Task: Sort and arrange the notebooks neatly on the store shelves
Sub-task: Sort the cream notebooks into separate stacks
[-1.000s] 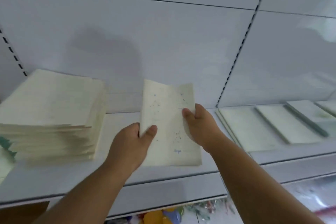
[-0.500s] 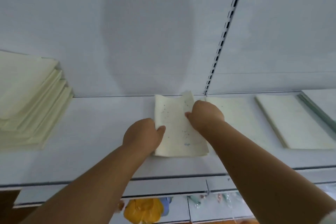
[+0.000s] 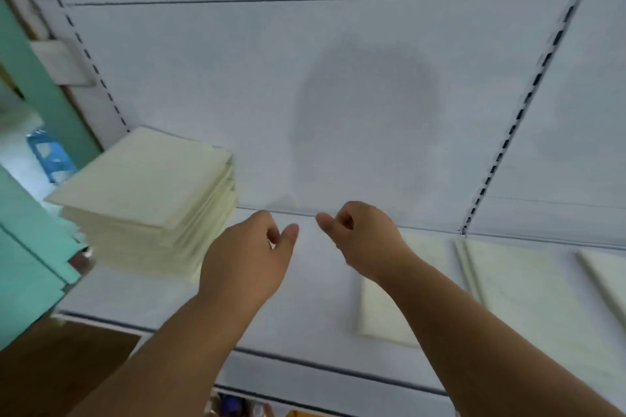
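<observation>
Both hands, left point(image 3: 245, 261) and right point(image 3: 364, 240), hover loosely curled, holding nothing, over the white shelf point(image 3: 311, 308) bearing a cream notebook stack point(image 3: 149, 200).

Only one view here, the head cam, worn by the person and looking fwd and down, wide-angle so straight lines bow toward the edges. It sits close to the white shelf point(image 3: 305, 308), facing the back panel point(image 3: 237, 78) nearly square-on, shelf front edge running across the lower frame. Both forearms enter from the bottom, left hand point(image 3: 247, 264) and right hand point(image 3: 366, 240) about centre frame, so the cam is just behind and above them. Stack of notebooks point(image 3: 149, 200) lies at left, flat notebooks point(image 3: 508, 281) run off the right edge. A teal wall point(image 3: 30, 281) shows past the unit's left end. No second view to share anything with
</observation>
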